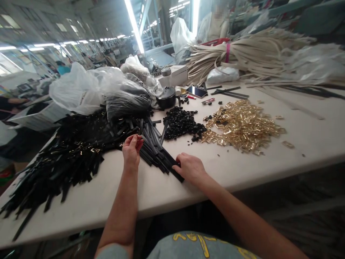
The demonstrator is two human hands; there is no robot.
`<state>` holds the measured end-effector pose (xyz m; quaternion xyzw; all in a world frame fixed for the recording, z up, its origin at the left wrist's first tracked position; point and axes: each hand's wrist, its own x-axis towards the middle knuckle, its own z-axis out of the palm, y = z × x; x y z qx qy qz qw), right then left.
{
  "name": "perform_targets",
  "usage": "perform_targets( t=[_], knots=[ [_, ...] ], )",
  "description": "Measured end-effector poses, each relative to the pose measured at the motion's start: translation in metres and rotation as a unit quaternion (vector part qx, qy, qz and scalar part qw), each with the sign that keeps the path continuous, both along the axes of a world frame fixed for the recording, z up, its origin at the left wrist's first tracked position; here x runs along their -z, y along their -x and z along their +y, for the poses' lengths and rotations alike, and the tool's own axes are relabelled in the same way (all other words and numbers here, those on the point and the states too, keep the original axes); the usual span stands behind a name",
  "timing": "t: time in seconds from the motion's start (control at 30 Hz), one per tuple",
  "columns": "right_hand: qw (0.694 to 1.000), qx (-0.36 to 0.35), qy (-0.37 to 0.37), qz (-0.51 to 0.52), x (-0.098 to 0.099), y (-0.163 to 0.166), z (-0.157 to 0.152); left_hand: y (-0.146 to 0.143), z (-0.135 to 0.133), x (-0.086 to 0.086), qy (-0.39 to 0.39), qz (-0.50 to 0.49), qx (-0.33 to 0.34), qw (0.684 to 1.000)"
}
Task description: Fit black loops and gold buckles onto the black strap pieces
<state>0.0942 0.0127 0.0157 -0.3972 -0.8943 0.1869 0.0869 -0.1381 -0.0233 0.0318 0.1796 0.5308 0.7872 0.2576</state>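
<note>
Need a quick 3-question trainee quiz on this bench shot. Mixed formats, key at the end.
1. True or false: the right hand rests on the gold buckles.
2. Which lies between the black strap bundle and the gold buckles?
A) a phone
B) the heap of small black parts
C) cream straps
3. Fill in: the left hand is raised at the left edge of the black strap bundle, its fingertips ____ together.

Key
1. False: it rests on the near end of the black strap bundle.
2. B
3. pinched
</note>
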Motion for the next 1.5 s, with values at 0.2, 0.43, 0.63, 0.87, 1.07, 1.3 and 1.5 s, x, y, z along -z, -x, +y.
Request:
perform_targets(
  t=[0.2, 0.43, 0.63, 0.87, 1.07, 1.3, 1.5],
  knots=[
    [0.995, 0.010, 0.069, 0.067, -0.006, -0.006, 0.006, -0.007, 0.000, 0.002, 0.027, 0.089, 0.025, 0.995],
    [0.923, 0.014, 0.272, 0.270, -0.019, -0.069, 0.009, -0.048, -0.003, -0.004, 0.088, 0.241, 0.210, 0.943],
    [0.907, 0.039, 0.296, 0.297, -0.023, -0.124, 0.011, -0.089, -0.001, -0.015, 0.140, 0.255, 0.430, 0.855],
    [0.910, 0.082, 0.281, 0.293, -0.017, -0.151, 0.016, -0.105, 0.003, -0.003, 0.133, 0.075, 0.423, 0.893],
    [0.947, 0.095, 0.195, 0.236, -0.011, -0.154, 0.020, -0.117, 0.009, 0.005, 0.115, -0.082, 0.446, 0.884],
    [0.984, 0.088, 0.013, 0.152, -0.013, -0.141, 0.020, -0.127, 0.010, 0.012, 0.153, -0.085, 0.420, 0.890],
    [0.964, 0.037, 0.014, 0.264, -0.006, -0.095, 0.012, -0.131, 0.007, 0.010, 0.152, -0.102, 0.433, 0.883]
  ],
)
